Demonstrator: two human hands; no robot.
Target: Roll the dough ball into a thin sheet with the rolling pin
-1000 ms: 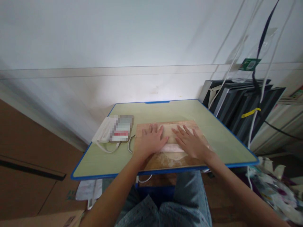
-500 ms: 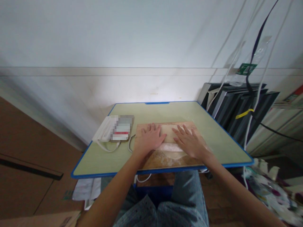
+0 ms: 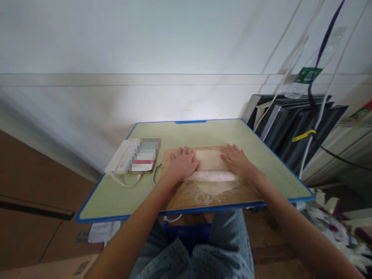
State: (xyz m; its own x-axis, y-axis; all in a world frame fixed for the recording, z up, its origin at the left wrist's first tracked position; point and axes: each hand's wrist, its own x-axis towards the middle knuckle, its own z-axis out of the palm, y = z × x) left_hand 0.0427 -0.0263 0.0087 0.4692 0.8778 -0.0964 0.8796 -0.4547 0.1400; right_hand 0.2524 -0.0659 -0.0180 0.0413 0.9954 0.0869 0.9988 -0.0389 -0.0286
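A floury whitish rolling pin (image 3: 213, 176) lies crosswise over a thin, flattened sheet of dough (image 3: 209, 159). Under both is a wooden board (image 3: 186, 197) dusted with flour. My left hand (image 3: 182, 163) rests palm down over the pin's left end, fingers stretched forward toward the board's far edge. Over the right end, my right hand (image 3: 238, 162) lies the same way, fingers extended near the dough's right side. The pin's ends are hidden beneath my hands. Dough shows both beyond the pin and on my side of it.
The board sits on a small green table (image 3: 122, 201) with a blue rim. A partly blurred phone (image 3: 143, 155), a white object (image 3: 122, 157) and a cable lie at left. Dark panels (image 3: 296, 124) and a plastic bottle (image 3: 308, 75) stand at right.
The rolling pin has moved a little away from me, and more dough shows on my side of it. My right hand has shifted outward to the right. The view has tilted slightly.
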